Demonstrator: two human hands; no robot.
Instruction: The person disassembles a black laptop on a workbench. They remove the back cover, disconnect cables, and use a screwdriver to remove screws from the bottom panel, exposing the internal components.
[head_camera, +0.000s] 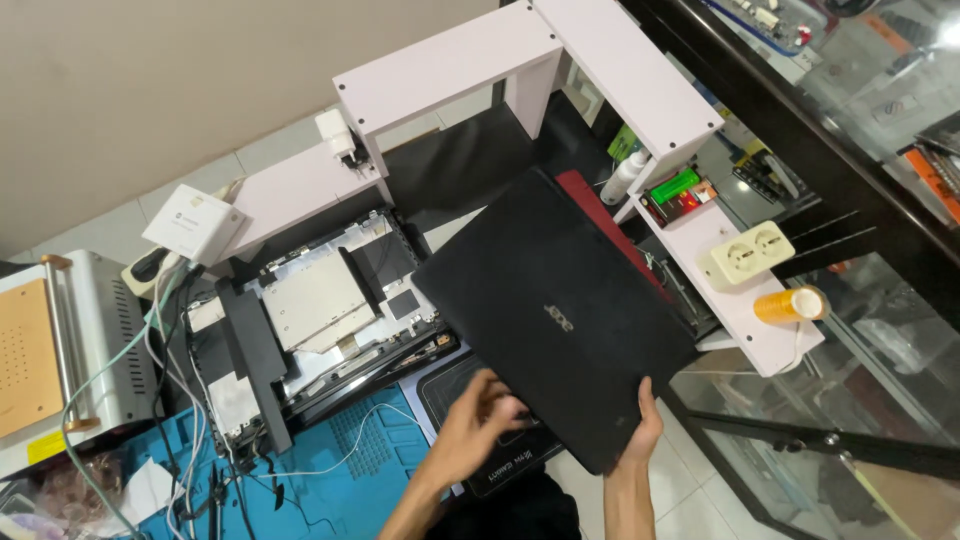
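Both hands grip the near edge of a closed black laptop (560, 325): left hand (478, 425) fingers curled over the near-left edge, right hand (643, 428) clamped on the near-right corner. Laptop is tilted, far end over a red panel (600, 215) and the desk, near end off the surface. Risk: edge-only hold, so a slip could drop it onto the opened laptop chassis (320, 320) w/ exposed parts, or snag the white cables (170, 340). Packages: white box (195, 222) w/ small dark mark, left; green/red packs (678, 195) on white shelf (700, 240); amber tape roll (790, 304) at shelf end.
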